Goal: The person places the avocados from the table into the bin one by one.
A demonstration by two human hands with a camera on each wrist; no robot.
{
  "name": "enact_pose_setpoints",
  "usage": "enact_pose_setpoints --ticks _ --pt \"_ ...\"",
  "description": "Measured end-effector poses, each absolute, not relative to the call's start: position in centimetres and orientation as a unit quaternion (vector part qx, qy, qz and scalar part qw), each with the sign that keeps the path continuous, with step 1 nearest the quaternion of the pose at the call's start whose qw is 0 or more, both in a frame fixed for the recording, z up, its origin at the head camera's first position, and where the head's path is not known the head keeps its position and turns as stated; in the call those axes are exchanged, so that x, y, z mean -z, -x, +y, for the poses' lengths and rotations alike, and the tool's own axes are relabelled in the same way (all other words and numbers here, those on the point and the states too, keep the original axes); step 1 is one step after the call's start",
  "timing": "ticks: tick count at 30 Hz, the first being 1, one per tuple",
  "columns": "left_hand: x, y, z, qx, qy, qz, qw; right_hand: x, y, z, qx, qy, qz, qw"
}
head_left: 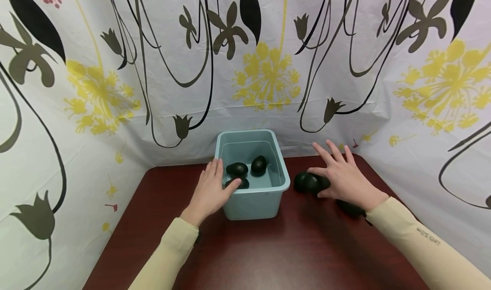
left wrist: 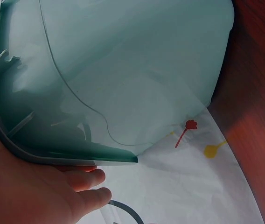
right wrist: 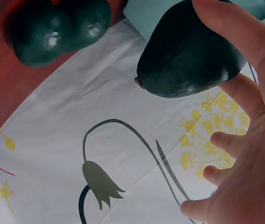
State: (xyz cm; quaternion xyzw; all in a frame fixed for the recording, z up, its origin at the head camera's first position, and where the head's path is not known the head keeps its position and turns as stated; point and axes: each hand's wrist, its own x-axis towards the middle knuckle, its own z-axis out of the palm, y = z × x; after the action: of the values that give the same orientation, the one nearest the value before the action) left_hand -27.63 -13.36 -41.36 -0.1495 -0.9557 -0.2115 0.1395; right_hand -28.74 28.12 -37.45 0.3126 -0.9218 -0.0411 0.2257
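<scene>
The right hand (head_left: 343, 179) pinches an avocado (right wrist: 188, 51) right of the bin (head_left: 251, 205), other fingers spread — stem end leftward in the right wrist view, long axis seemingly slanting up-right — while the left hand (head_left: 208, 193), fingers extended, touches the bin.

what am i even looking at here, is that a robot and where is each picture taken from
There's no machine: these are a person's two bare hands. The wide picture comes from a camera worn on the head, the other two from one on each wrist. On the dark red table stands a pale blue bin with three avocados visible inside. The left hand rests on its rim. The right hand holds another avocado in its fingers; more avocados lie on the table nearby. A flower-patterned cloth hangs behind.
</scene>
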Motion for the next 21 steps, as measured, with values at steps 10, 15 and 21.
enact_pose_setpoints --ticks 10,15,21 --pt "41.4 27.8 -13.5 0.210 0.149 -0.956 0.139 35.6 29.1 27.1 0.044 -0.316 -0.911 0.262" --pt "41.4 27.8 -13.5 0.209 0.150 -0.956 0.139 34.8 29.5 26.7 0.034 -0.321 -0.905 0.276" --pt "41.4 27.8 -13.5 0.209 0.147 -0.958 0.133 33.8 29.8 26.0 0.035 -0.329 -0.895 0.300"
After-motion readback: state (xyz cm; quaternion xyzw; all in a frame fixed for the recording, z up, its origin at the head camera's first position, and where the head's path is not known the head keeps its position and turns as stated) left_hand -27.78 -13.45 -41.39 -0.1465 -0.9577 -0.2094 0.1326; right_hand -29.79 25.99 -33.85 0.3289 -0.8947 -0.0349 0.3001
